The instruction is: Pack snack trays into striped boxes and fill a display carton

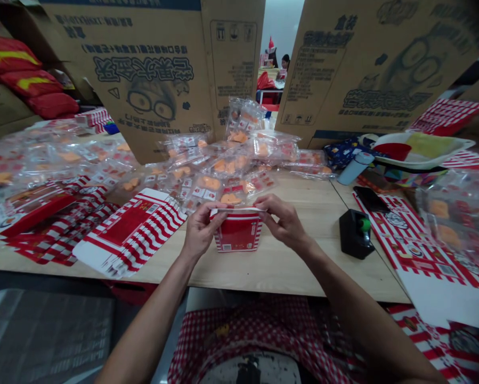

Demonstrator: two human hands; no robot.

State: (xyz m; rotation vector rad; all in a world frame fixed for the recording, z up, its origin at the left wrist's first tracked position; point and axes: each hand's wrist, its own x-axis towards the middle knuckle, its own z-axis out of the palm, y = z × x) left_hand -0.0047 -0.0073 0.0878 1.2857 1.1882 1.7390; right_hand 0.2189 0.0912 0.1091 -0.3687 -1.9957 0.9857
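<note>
A small red-and-white striped carton (pixel 237 233) stands upright on the wooden table (pixel 295 261), right in front of me. My left hand (pixel 201 230) pinches the left end of its top flap with closed fingers. My right hand (pixel 284 221) grips the right end of the same flap, fingers curled over the edge. A fanned stack of flat striped cartons (pixel 133 230) lies just left of my left hand. Behind the carton spreads a heap of clear snack packets (pixel 219 170) with orange contents.
More flat cartons (pixel 51 224) and packets cover the left of the table. A black tape dispenser (pixel 355 233), a dark phone (pixel 370 199), a tray (pixel 419 149) and striped sheets (pixel 427 250) sit to the right. Large cardboard boxes (pixel 159 74) wall the back.
</note>
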